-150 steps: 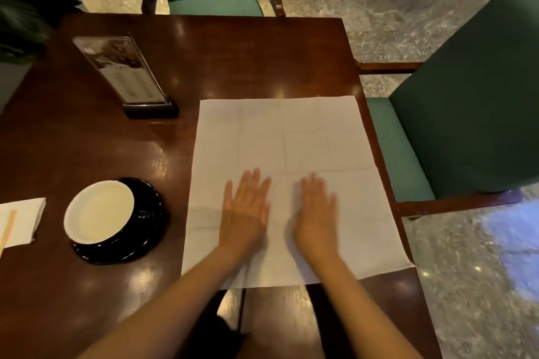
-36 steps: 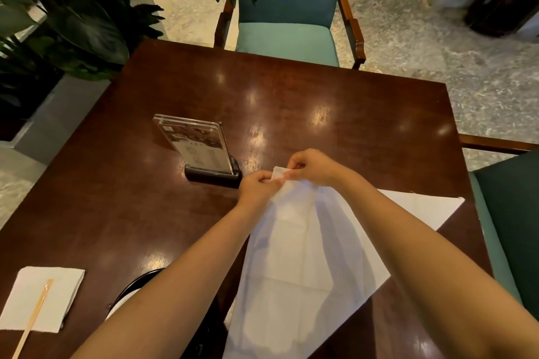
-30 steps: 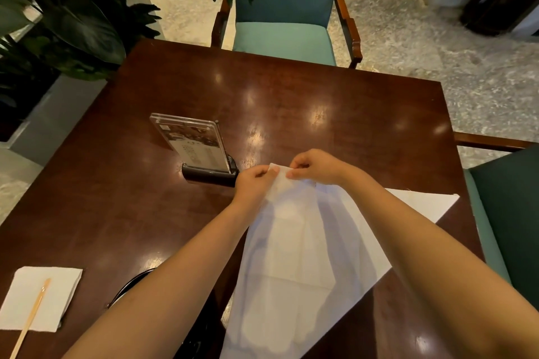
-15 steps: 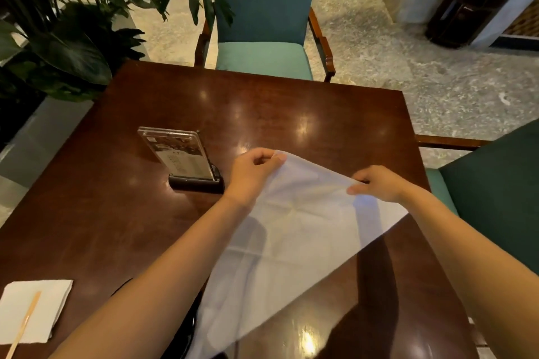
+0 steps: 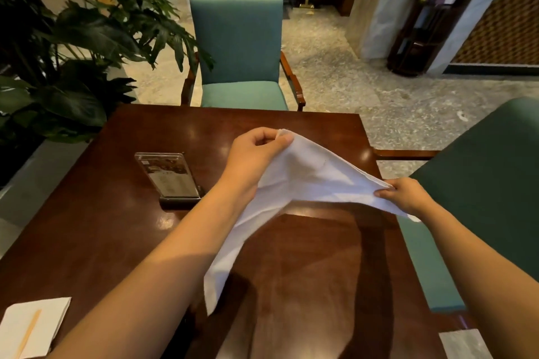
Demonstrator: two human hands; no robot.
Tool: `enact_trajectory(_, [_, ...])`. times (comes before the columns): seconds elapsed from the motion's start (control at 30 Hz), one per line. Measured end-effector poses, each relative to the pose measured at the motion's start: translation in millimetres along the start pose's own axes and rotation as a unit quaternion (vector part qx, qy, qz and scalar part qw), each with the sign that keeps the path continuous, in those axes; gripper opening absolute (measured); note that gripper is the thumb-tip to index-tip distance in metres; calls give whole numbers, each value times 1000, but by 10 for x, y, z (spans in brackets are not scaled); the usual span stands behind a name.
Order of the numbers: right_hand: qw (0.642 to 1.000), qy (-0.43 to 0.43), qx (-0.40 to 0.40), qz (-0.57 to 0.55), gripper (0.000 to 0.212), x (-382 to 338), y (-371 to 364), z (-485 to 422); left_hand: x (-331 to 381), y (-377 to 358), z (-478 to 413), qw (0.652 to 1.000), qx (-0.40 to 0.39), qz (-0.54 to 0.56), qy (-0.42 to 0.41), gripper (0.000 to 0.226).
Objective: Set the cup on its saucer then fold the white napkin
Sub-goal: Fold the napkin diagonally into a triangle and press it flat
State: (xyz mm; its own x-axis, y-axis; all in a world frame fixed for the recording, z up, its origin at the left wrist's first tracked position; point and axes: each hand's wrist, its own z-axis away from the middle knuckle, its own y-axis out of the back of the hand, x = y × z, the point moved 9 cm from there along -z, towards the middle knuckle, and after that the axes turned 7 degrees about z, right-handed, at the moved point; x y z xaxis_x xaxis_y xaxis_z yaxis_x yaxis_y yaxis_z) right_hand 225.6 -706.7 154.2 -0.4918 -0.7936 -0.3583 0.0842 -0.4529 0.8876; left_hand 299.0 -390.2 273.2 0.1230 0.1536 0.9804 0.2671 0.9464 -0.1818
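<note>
My left hand (image 5: 256,151) pinches the napkin (image 5: 306,181) by its far corner, my right hand (image 5: 405,195) by the right one; slack hangs near-left.

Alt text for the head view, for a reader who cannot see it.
Two bare hands hold a white cloth napkin up over a dark wooden table, the left hand and the right hand each pinching one end. A clear acrylic menu stand sits at left.

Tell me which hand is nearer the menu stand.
Left. The left hand pinches the white napkin just right of the menu stand; the right hand holds its other end at the table's right edge.
</note>
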Motion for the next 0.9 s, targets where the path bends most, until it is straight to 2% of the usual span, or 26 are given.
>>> enact_trajectory(0.1, [998,-17,65,-10,26,116,188,109,-56,-117,214,999,-16,14,28,8])
enact_trajectory(0.2, [995,-35,93,16,27,68,329,206,-52,-237,416,999,-16,40,33,10])
enact_trajectory(0.33, [989,-14,145,-39,25,-80,577,286,136,-373,577,997,-10,78,23,1])
enact_trajectory(0.4, [985,1,171,-30,24,-208,723,330,265,-434,652,994,-7,103,26,6])
enact_trajectory(0.5, [981,15,193,-14,40,-402,946,416,439,-544,755,991,-25,131,32,13])
enact_trajectory(0.6, [982,16,186,26,31,-486,1078,446,445,-574,787,990,-36,133,35,14])
enact_trajectory(0.77, [981,5,127,143,18,-550,892,344,-141,-162,665,988,47,103,102,12])
enact_trajectory(0.9, [971,-8,117,207,20,-684,653,198,-757,349,451,972,140,80,171,18])
